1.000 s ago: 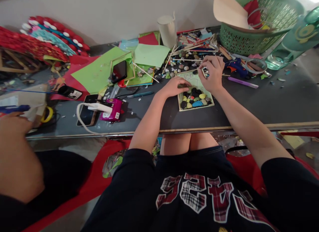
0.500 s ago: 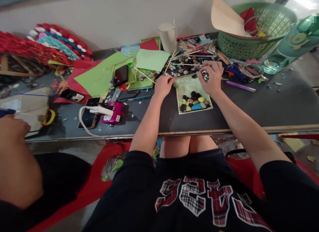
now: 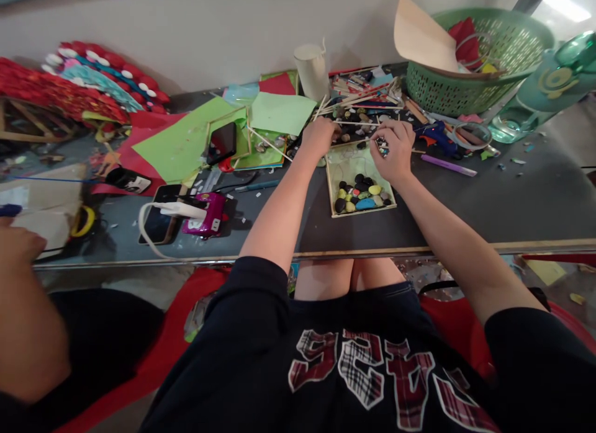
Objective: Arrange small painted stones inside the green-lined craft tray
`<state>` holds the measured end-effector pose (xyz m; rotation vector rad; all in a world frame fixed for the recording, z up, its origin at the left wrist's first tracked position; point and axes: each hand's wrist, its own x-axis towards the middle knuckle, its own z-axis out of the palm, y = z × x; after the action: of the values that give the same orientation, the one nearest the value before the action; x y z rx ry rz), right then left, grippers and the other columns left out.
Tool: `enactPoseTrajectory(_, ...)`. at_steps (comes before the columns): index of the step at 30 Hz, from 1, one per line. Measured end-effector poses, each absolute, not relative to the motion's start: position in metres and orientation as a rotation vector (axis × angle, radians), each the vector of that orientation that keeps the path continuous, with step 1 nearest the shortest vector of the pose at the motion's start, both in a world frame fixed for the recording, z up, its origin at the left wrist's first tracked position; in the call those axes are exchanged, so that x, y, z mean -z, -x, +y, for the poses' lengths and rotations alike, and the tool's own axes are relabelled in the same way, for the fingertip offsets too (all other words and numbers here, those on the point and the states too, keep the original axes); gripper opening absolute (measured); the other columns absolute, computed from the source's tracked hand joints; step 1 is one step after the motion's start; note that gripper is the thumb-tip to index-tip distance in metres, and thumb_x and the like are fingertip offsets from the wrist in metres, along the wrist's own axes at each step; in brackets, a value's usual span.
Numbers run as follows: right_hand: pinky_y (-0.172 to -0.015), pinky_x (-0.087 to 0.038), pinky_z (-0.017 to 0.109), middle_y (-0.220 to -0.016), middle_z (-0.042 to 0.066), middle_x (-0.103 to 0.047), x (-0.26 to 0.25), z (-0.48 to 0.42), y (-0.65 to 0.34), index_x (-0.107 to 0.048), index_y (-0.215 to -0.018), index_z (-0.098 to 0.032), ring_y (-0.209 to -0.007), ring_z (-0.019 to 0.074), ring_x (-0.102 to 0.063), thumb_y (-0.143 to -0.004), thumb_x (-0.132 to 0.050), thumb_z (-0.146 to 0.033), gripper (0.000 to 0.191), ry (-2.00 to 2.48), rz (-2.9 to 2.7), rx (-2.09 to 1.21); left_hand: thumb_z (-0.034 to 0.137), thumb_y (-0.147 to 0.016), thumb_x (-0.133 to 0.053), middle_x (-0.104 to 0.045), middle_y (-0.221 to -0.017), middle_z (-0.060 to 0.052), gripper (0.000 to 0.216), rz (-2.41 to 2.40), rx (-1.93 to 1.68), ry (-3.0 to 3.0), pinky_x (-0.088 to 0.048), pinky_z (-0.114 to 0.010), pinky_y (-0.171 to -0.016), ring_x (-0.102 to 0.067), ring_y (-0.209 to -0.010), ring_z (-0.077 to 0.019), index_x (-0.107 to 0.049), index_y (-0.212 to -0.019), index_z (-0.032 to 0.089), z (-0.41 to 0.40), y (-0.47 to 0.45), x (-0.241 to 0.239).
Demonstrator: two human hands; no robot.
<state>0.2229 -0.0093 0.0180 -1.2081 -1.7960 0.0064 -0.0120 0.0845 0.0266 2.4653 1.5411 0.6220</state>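
A small square panel with thin wooden edges [image 3: 331,188] lies on the table before me. Black, yellow and blue pebbles [image 3: 365,203] cover its lower part, and faint drawn lines show on the pale upper part. My left hand [image 3: 320,138] is past its upper left corner, fingers bent down at the loose pebbles [image 3: 345,137]; what they hold is hidden. At the panel's upper right corner, my right hand [image 3: 395,151] has thumb and fingers curled together in a pinch. Anything between those fingertips is too small to make out.
Thin wooden sticks [image 3: 358,98] lie in a heap behind the panel. A green basket [image 3: 447,89], water bottle [image 3: 526,98], blue glue gun [image 3: 440,137] and purple stick [image 3: 449,166] are rightward. A phone [image 3: 222,141], coloured paper and a magenta socket block [image 3: 207,216] lie left, near a co-worker's hand [image 3: 21,244].
My left hand has left the panel's upper left corner and moved up and right to the loose pebbles. My right hand stays at the upper right corner.
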Motion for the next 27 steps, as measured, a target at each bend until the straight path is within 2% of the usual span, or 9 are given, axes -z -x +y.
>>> enactPoseTrajectory(5,-0.113,-0.039,0.069,-0.119,0.012,-0.067,-0.02,-0.01,-0.22,-0.068,-0.096,-0.027,-0.127,0.0361,-0.055,-0.095,-0.054,-0.054,0.03,1.211,-1.819,-0.052,0.024,-0.081,-0.07,-0.072,-0.082,-0.008,0.01,1.561,-0.62,-2.428,-0.054,-0.04,-0.097,-0.07,-0.1,-0.0281,-0.077,-0.086,0.02,0.104,0.014,-0.026)
enactPoseTrajectory(8,-0.112,-0.04,0.068,-0.118,0.012,-0.068,-0.022,-0.011,-0.22,-0.068,-0.096,-0.027,-0.126,0.036,-0.056,-0.096,-0.054,-0.053,0.029,1.212,-1.816,-0.035,0.03,-0.082,-0.072,-0.072,-0.08,-0.008,0.009,1.555,-0.571,-2.383,-0.054,-0.039,-0.1,-0.07,-0.102,-0.0293,-0.075,-0.082,0.021,0.11,0.016,-0.029)
enactPoseTrajectory(11,-0.11,-0.041,0.068,-0.117,0.012,-0.068,-0.021,-0.011,-0.221,-0.067,-0.096,-0.026,-0.123,0.0355,-0.057,-0.096,-0.055,-0.051,0.027,1.197,-1.807,-0.009,0.029,-0.086,-0.069,-0.074,-0.096,-0.013,0.014,1.598,-0.512,-2.357,-0.049,-0.047,-0.11,-0.068,-0.115,-0.0341,-0.073,-0.092,0.018,0.106,0.019,-0.034)
enactPoseTrajectory(14,-0.111,-0.041,0.068,-0.117,0.012,-0.068,-0.019,-0.01,-0.22,-0.067,-0.096,-0.026,-0.123,0.0352,-0.057,-0.096,-0.055,-0.051,0.028,1.179,-1.806,-0.006,0.034,-0.091,-0.068,-0.072,-0.108,-0.015,0.025,1.528,-0.595,-2.302,-0.046,-0.048,-0.113,-0.066,-0.121,-0.0334,-0.068,-0.109,0.017,0.094,0.024,-0.036)
enactPoseTrajectory(20,-0.113,-0.04,0.067,-0.119,0.012,-0.067,-0.018,-0.009,-0.216,-0.067,-0.097,-0.027,-0.126,0.0347,-0.056,-0.097,-0.052,-0.052,0.029,1.158,-1.845,-0.045,0.053,-0.093,-0.069,-0.067,-0.108,-0.012,0.046,1.388,-0.892,-2.154,-0.055,-0.043,-0.098,-0.068,-0.107,-0.0264,-0.058,-0.125,0.021,0.069,0.032,-0.032)
enactPoseTrajectory(24,-0.113,-0.044,0.064,-0.118,0.011,-0.068,-0.02,-0.01,-0.216,-0.067,-0.097,-0.027,-0.123,0.0334,-0.059,-0.096,-0.054,-0.053,0.029,1.133,-1.865,-0.028,0.064,-0.093,-0.066,-0.064,-0.112,-0.012,0.057,1.362,-0.914,-2.144,-0.055,-0.045,-0.097,-0.066,-0.111,-0.0271,-0.054,-0.133,0.026,0.052,0.025,-0.034)
enactPoseTrajectory(27,-0.113,-0.046,0.062,-0.12,0.012,-0.07,-0.022,-0.013,-0.216,-0.067,-0.105,-0.027,-0.124,0.0328,-0.061,-0.096,-0.054,-0.058,0.035,1.116,-1.863,-0.072,0.064,-0.094,-0.064,-0.064,-0.11,-0.01,0.057,1.331,-0.921,-2.127,-0.055,-0.044,-0.099,-0.066,-0.112,-0.0263,-0.053,-0.135,0.026,0.035,0.014,-0.039)
